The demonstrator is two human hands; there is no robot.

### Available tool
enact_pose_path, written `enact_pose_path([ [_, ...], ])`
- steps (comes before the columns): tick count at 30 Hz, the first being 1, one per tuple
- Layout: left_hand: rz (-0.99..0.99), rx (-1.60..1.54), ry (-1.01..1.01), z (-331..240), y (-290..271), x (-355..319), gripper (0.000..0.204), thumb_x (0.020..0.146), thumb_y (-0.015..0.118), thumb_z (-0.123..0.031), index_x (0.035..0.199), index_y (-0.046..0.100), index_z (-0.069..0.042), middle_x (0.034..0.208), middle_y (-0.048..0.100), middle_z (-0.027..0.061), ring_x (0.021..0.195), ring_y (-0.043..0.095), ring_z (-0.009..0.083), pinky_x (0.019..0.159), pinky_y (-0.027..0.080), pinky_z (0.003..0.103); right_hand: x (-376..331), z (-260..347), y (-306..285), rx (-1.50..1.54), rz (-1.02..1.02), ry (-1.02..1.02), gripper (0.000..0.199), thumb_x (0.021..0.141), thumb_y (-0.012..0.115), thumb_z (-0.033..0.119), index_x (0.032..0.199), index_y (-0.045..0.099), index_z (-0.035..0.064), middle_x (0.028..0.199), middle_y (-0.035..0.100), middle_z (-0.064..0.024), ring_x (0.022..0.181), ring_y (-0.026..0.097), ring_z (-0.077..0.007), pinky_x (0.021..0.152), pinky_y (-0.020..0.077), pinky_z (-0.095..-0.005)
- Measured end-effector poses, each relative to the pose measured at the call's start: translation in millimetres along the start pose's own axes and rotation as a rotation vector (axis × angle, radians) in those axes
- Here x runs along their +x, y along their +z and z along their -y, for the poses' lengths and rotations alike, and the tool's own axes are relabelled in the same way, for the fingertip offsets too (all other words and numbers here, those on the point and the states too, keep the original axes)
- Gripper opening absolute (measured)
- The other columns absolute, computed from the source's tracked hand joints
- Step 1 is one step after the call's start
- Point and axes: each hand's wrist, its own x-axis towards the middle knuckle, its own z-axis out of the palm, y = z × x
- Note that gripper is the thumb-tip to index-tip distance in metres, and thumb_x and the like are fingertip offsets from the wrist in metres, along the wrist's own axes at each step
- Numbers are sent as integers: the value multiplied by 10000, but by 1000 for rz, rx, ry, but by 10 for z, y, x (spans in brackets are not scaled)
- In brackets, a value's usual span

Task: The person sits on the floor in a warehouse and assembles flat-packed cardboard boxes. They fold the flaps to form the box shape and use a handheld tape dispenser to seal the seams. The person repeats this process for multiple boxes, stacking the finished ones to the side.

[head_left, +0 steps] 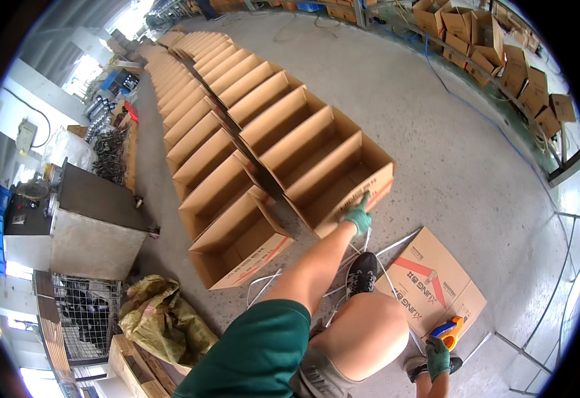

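Observation:
My left arm, in a dark green sleeve, stretches forward. The green-gloved left hand (pixel 358 219) rests against the printed near wall of an open cardboard box (pixel 363 198), fingers extended. That box stands at the near end of the right-hand row. Low on the right, my right hand (pixel 438 357), gloved too, is closed on a tape dispenser (pixel 450 333) with an orange body and a blue part. Under the dispenser lies a flattened carton (pixel 429 285) with red and black print. Another open box (pixel 243 249) heads the left-hand row.
Two long rows of open boxes (pixel 263 99) run away from me. White straps (pixel 396 249) lie around my shoe (pixel 361 273). At left stand a metal cabinet (pixel 94 225), a yellowish sack (pixel 164 315) and a wire cage (pixel 87 315). More cartons (pixel 475 40) pile up far right, near a blue hose (pixel 462 98).

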Motion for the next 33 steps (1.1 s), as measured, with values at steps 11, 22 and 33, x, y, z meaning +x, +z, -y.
enact_pose_path([
  [11,372,1377,413,320,-863,709,452,1042,360,-297,1430,546,-158,1547,445,2,1461,327,246,1222,258,386,-46,200,184,-10,2,-73,349,917,577,-12,1264,611,-1,1155,692,-133,1083,657,-240,961,494,-318],
  [22,598,452,302,-1237,-502,-135,425,979,537,-161,1394,562,-75,1323,644,148,1140,633,246,979,501,342,229,325,-204,-666,-440,106,620,855,721,229,1422,484,145,1247,550,-258,1103,607,-447,916,518,-488],
  [33,155,324,154,79,1863,538,457,987,506,-174,1414,508,-13,1263,659,187,1093,643,273,949,496,339,680,-264,110,-745,-349,178,562,872,680,170,1401,506,242,1138,576,-222,1005,670,-394,842,571,-489],
])
